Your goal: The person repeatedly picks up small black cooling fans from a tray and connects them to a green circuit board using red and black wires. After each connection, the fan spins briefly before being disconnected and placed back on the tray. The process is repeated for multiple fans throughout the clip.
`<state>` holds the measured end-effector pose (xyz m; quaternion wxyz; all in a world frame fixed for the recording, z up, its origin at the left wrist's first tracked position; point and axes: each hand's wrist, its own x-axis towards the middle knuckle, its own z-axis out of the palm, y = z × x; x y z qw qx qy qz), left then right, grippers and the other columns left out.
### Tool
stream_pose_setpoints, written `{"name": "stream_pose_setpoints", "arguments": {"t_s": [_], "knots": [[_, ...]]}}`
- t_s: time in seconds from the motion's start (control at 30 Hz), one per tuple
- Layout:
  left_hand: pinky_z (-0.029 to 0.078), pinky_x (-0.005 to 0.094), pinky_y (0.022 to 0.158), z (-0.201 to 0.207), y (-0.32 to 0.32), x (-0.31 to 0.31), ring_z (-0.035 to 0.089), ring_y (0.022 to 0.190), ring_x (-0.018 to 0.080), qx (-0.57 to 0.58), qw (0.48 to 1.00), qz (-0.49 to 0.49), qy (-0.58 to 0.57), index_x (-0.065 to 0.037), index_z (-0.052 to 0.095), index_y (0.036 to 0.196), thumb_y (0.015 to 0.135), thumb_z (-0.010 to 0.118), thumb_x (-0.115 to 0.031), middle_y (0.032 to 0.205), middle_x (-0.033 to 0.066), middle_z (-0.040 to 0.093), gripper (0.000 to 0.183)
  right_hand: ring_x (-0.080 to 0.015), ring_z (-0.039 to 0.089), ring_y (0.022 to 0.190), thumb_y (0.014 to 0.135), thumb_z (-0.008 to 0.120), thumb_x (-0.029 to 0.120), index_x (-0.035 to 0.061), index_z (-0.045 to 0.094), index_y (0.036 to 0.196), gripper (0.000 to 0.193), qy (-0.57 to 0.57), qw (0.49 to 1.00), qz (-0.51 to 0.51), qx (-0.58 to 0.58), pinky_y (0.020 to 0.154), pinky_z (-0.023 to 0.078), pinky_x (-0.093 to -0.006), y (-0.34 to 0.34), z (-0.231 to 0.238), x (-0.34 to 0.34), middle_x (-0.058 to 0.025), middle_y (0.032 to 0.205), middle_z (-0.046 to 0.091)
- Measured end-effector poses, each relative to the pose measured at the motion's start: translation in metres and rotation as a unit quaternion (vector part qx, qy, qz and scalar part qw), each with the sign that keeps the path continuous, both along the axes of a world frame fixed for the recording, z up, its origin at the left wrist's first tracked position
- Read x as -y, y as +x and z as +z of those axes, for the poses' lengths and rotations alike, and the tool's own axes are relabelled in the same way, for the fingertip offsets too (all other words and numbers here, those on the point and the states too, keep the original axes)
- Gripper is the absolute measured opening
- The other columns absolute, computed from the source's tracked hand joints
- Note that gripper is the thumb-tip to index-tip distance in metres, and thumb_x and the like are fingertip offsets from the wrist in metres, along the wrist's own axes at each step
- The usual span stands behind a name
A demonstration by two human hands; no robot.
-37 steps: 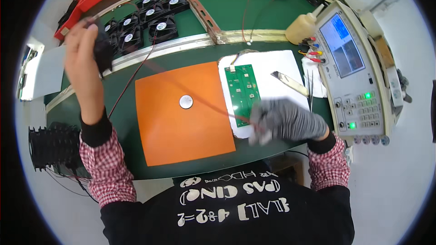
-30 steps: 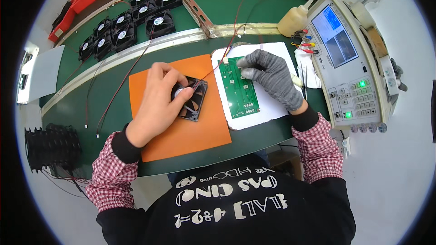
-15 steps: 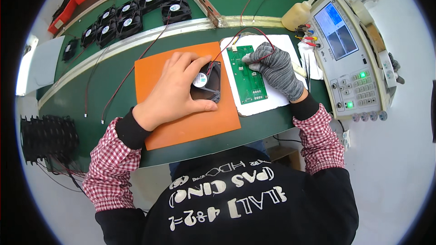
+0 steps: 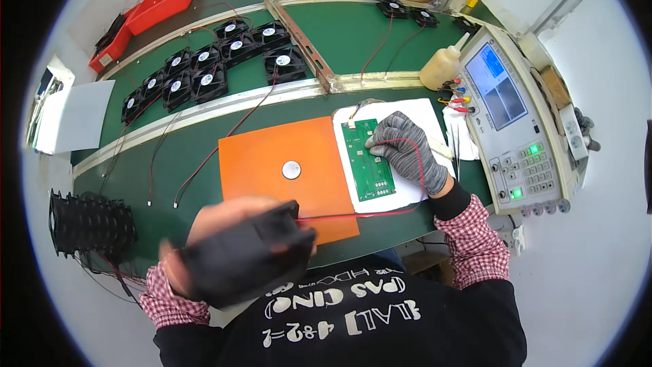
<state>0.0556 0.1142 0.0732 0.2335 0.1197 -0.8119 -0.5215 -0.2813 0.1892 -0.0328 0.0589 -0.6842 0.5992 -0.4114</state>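
Observation:
A black cooling fan (image 4: 248, 255), smeared by motion, is lifted off the orange mat (image 4: 258, 149) toward me. My left hand (image 4: 227, 221) is closed around its frame. From the fan a red and black cable (image 4: 353, 215) loops right and up to my gloved right hand (image 4: 407, 153). That hand pinches the cable's end against the green circuit board (image 4: 370, 180); the plug itself is hidden by the fingers. Beneath the board lies a white pad (image 4: 407, 200). A small round pale disc (image 4: 291, 170) rests on the mat.
Several black fans (image 4: 207, 81) stand behind a white rail, leads trailing forward. A fan stack (image 4: 92, 221) is at the left edge. On the right stand a test instrument (image 4: 519, 122), a squeeze bottle (image 4: 441, 66) and tweezers (image 4: 456, 143). Red bins (image 4: 163, 5) sit far left.
My left hand has lifted the fan off the orange mat, toward me and to the left, uncovering the pale disc. My right hand stays at the board. The view has shifted.

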Motion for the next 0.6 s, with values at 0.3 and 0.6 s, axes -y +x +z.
{"name": "stream_pose_setpoints", "arguments": {"t_s": [0.3,0.6], "knots": [[0.048,0.0414,0.079,-0.003,-0.098,0.036,0.059,0.086,0.0274,-0.19,0.792,0.102,-0.571,0.003,0.061,0.114,0.081,0.061,-0.052,0.1,0.0136,0.06,0.065,-0.03,0.058,0.085,0.07,0.076,0.007,0.0083,0.066,0.087,0.02,-0.015,0.997,-0.004,-0.069,0.074,0.049,-0.0428,-0.006,-0.009,0.002,-0.0075,0.086,0.061],[0.036,0.0419,0.109,-0.051,-0.18,0.216,0.044,0.127,0.0416,0.277,0.864,0.151,-0.393,0.01,0.038,0.138,0.066,0.08,-0.036,0.136,0.0291,0.046,0.095,-0.012,0.061,0.083,0.083,0.075,0.009,0.0029,0.067,0.103,0.022,-0.063,0.951,-0.088,0.29,0.075,0.05,-0.0273,0.011,0.011,0.0,-0.0041,0.086,0.064]]}}
